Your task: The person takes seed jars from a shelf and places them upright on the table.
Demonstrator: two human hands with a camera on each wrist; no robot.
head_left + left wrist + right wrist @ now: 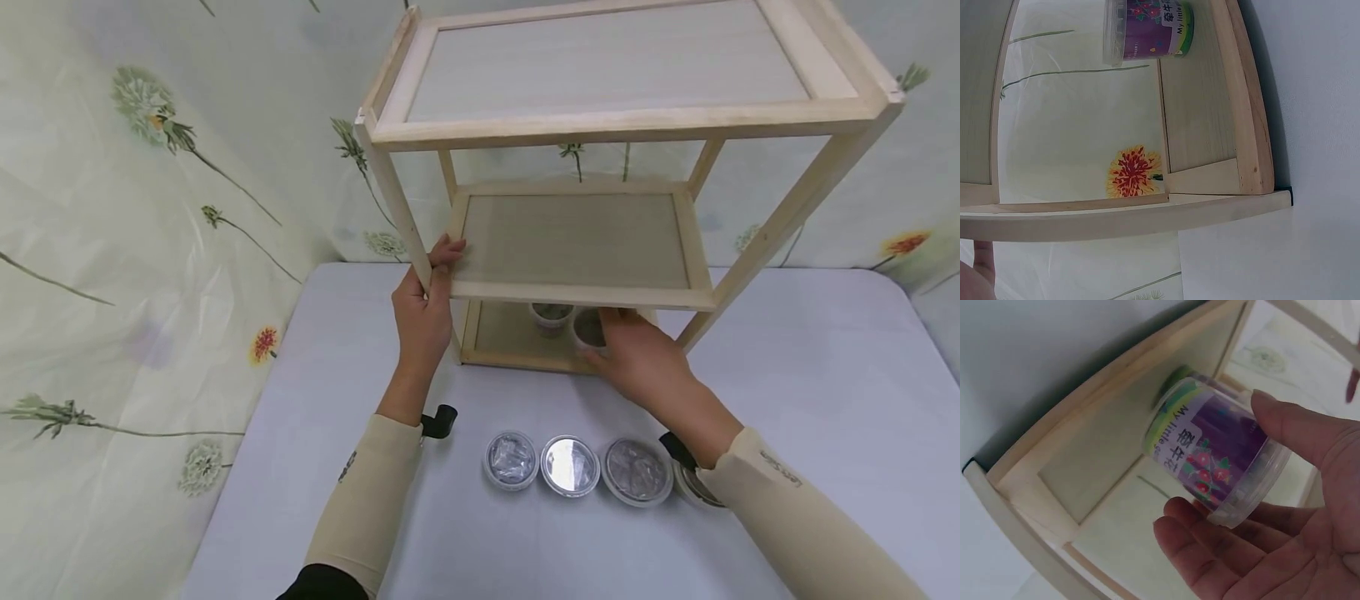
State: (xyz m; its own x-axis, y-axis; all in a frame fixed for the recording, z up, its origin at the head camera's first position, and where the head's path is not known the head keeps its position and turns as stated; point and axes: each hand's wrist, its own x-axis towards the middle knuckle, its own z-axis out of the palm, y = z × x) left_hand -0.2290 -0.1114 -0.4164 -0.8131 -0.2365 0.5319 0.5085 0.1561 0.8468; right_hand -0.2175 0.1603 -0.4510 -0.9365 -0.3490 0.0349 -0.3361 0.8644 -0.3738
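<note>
A three-tier wooden shelf stands on the table. My left hand grips its front left post, thumb in front and fingers reaching past it at the middle tier. My right hand reaches under that tier and holds a clear plastic cup with a purple and green label showing red flowers. In the right wrist view the thumb lies on one side of the cup and the fingers on the other, close over the bottom board. A second cup, dark inside, stands left of it on the bottom tier.
Several round tubs with clear lids, among them a tub at the left and a larger tub, stand in a row before the shelf. The right forearm partly hides the rightmost. A white cloth covers the table; a floral sheet hangs behind.
</note>
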